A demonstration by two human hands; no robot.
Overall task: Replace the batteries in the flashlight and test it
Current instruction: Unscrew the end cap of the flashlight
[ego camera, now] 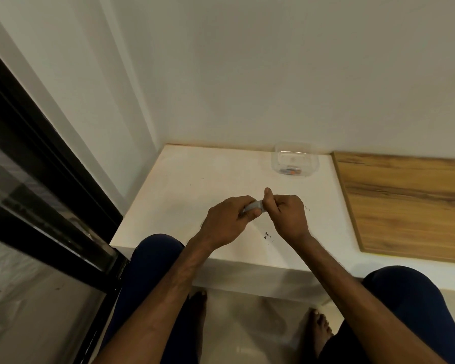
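Nearest the camera are two knees in dark blue trousers and two bare feet on a pale tiled floor, the person sitting in front of a low white ledge (184,179). Both forearms reach forward over its front edge. The left hand (227,223) is curled around a small grey flashlight (255,206), fingers wrapped over its body so that only a short stretch of the barrel shows. The right hand (286,215) meets it at the barrel's right end, fingers folded in and thumb raised, pinching that end; which part it grips is hidden by the fingers. The flashlight is held just above the ledge, between the two hands. A few tiny dark specks lie on the white surface near the right wrist. Farther back, against the wall, sits a clear plastic box (296,161) with a few small batteries (290,171) inside, orange showing on them. To the right lies a wooden panel (410,206); to the left, a black-framed glass door (37,164).
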